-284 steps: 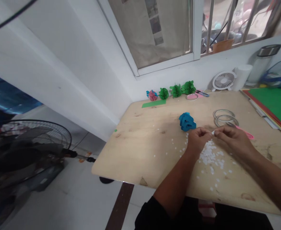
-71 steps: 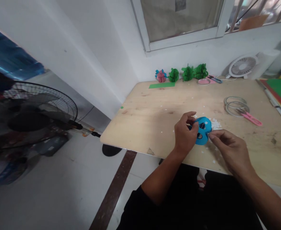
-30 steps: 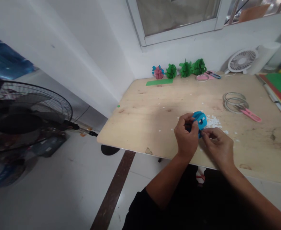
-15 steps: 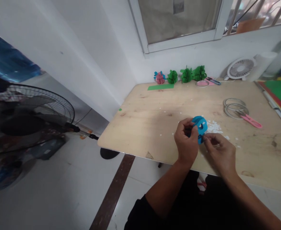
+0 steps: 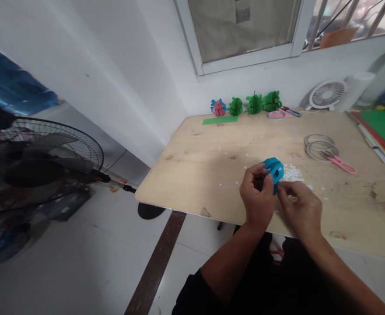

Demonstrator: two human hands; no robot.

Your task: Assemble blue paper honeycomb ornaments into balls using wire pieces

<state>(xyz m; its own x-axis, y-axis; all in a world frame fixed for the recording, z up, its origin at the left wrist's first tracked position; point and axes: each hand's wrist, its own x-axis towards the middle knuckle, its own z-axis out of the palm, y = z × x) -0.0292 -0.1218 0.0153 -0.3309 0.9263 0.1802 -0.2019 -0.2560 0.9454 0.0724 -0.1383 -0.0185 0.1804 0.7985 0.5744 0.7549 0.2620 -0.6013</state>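
A blue paper piece [image 5: 277, 169] with cut-out holes is gripped between the thumb and fingers of my left hand [image 5: 257, 190], above the table near its front edge. The fingers of my right hand [image 5: 299, 203] are pinched together at the lower right edge of the blue piece. What lies between those fingertips is too small to tell. Small white bits [image 5: 292, 173] are scattered on the table just behind and to the right of the blue piece.
Pink-handled scissors [image 5: 342, 165] lie by grey rings [image 5: 313, 144] on the right. Green paper shapes [image 5: 254, 103] and a white fan [image 5: 327, 94] stand along the wall. Coloured sheets [image 5: 384, 131] are at the far right. A large black fan [image 5: 54, 153] stands left.
The blue piece has turned slightly in my left hand. My right fingertips have moved a little up and left at its lower edge. The camera view has shifted slightly.
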